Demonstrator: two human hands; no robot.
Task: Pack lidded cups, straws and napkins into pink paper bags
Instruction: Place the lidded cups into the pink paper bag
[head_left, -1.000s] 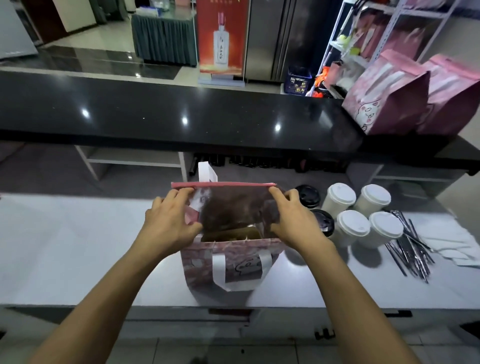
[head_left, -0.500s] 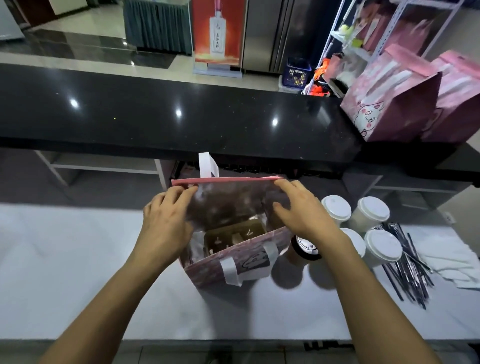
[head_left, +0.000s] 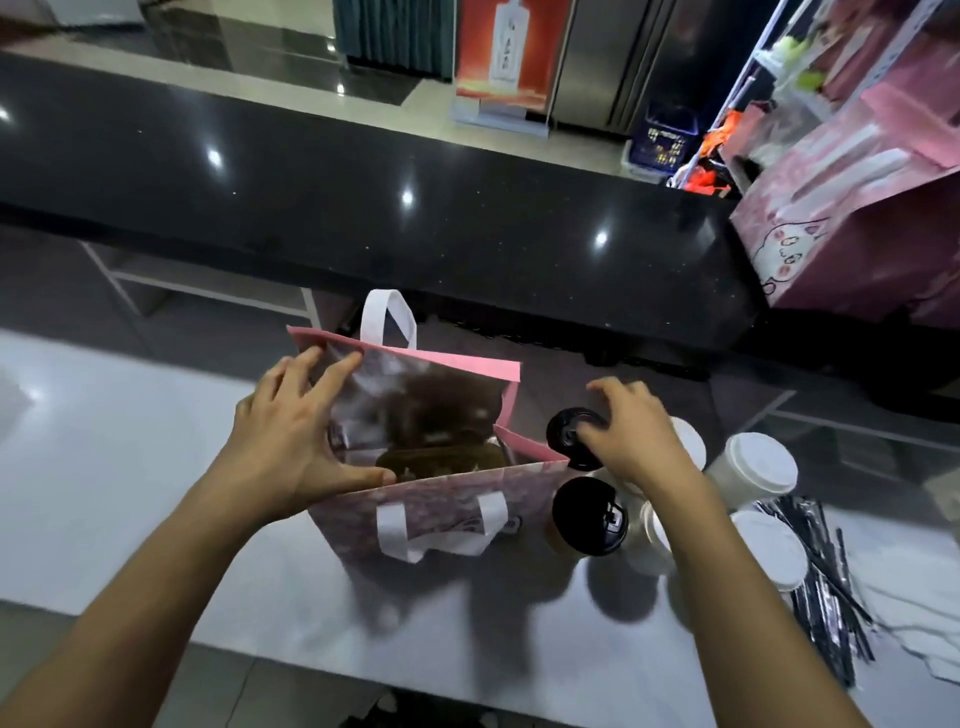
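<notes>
A pink paper bag (head_left: 441, 499) stands open mid-bench; black-lidded cups (head_left: 589, 517) just beside it, then white-lidded cups (head_left: 753, 467), black straws (head_left: 826, 587) and napkins (head_left: 919, 629) toward the right edge.

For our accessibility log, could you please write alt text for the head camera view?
A person's left hand holds open a pink paper bag on a white counter, while the right hand closes over a black-lidded cup beside it. Another black-lidded cup, white-lidded cups and black straws sit to the right.

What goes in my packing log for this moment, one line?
left hand: holds pink bag open | right hand: on black-lidded cup | cups: unpacked
</notes>
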